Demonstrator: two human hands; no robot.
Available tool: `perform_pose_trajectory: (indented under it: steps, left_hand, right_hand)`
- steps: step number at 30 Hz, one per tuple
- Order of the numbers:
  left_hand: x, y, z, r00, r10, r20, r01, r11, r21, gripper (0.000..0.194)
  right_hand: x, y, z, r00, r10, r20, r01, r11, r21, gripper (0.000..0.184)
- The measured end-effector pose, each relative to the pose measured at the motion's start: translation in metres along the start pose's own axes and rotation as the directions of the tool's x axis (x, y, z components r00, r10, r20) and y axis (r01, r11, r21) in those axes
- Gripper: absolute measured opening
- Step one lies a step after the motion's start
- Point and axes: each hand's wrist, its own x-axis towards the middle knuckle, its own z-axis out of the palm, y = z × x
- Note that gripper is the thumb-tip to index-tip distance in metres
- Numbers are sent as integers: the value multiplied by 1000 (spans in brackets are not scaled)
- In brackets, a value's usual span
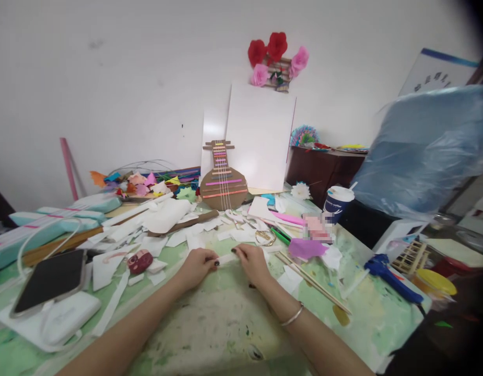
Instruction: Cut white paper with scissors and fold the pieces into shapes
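Observation:
My left hand [198,268] and my right hand [251,263] meet over the middle of the table, fingers pinched. Between them stretches a narrow white paper strip [226,259], held at one end by each hand. White paper scraps [194,237] lie just beyond my fingers. Behind these, a brown cardboard lute [224,190] with coloured bars and white strings leans upright against a white board [260,136]. Near my right hand are thin wooden sticks [314,282], a purple paper piece [306,248] and a green pen [280,236].
A phone [51,279] rests on a white power bank [82,309] at the left, with a cable. To the right are a blue glue gun [393,278] and a coffee cup [338,204]. A plastic-covered water jug [425,151] stands beyond the table edge.

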Motion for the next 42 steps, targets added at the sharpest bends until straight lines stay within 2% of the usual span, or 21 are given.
perform_pose_trajectory:
  steps: [3, 6, 8, 11, 15, 21, 26, 29, 32, 34, 35, 36, 37, 38, 40, 42]
  left_hand:
    - [5, -7, -3, 999, -15, -44, 15, 1000, -2, 23]
    - [16, -13, -7, 991, -34, -129, 33, 999, -5, 24]
    - [25, -17, -9, 984, -44, -172, 45, 999, 4, 22]
    - [42, -24, -13, 980, -57, -190, 63, 998, 25, 19]
    - [62, -36, -16, 960, -84, -266, 98, 994, 39, 16]
    - [78, -49, -16, 936, -86, -341, 105, 994, 37, 19]
    - [90, -50, -14, 935, -75, -346, 84, 996, 9, 15]
    - [95, -51, -12, 939, -63, -339, 54, 998, -35, 12]
    - [96, -47, -12, 929, -22, -370, -13, 996, -93, 10]
    - [92, -39, -13, 911, 8, -412, -66, 990, -127, 11]
    - [90, -34, -13, 902, 21, -431, -91, 985, -143, 11]
    - [87, -28, -13, 895, 33, -446, -115, 980, -160, 12]
    - [84, -22, -12, 888, 41, -459, -139, 973, -182, 13]
    - [80, -16, -10, 882, 47, -468, -162, 964, -209, 14]
    - [73, -5, -6, 874, 44, -485, -210, 932, -294, 17]
    - [68, 0, -1, 875, 37, -484, -233, 906, -352, 19]
  right_hand:
    - [17, 24, -20, 990, 120, -72, -126, 989, -79, 26]
    - [35, 57, -37, 971, 225, -83, -236, 958, -164, 25]
    - [44, 74, -42, 963, 263, -56, -269, 943, -199, 24]
    - [53, 86, -42, 965, 262, -9, -257, 942, -214, 22]
    - [60, 89, -41, 972, 229, 43, -215, 954, -208, 24]
    - [61, 92, -43, 977, 195, 82, -177, 966, -188, 43]
    - [57, 95, -38, 986, 153, 61, -143, 978, -152, 37]
    - [55, 97, -41, 989, 147, 22, -143, 982, -127, 30]
    - [56, 89, -44, 988, 135, -72, -143, 983, -112, 24]
    - [58, 73, -41, 984, 117, -133, -125, 991, -46, 23]
    - [60, 62, -37, 980, 117, -159, -100, 989, 113, 21]
    - [61, 49, -31, 976, 167, -141, -118, 946, 302, 19]
    - [63, 36, -23, 968, 234, -88, -163, 858, 487, 23]
    - [64, 24, -14, 965, 261, 16, -210, 738, 641, 29]
    - [65, 1, 3, 962, 212, 174, -250, 416, 874, 36]
    - [66, -14, 15, 950, 239, 203, -243, 152, 958, 36]
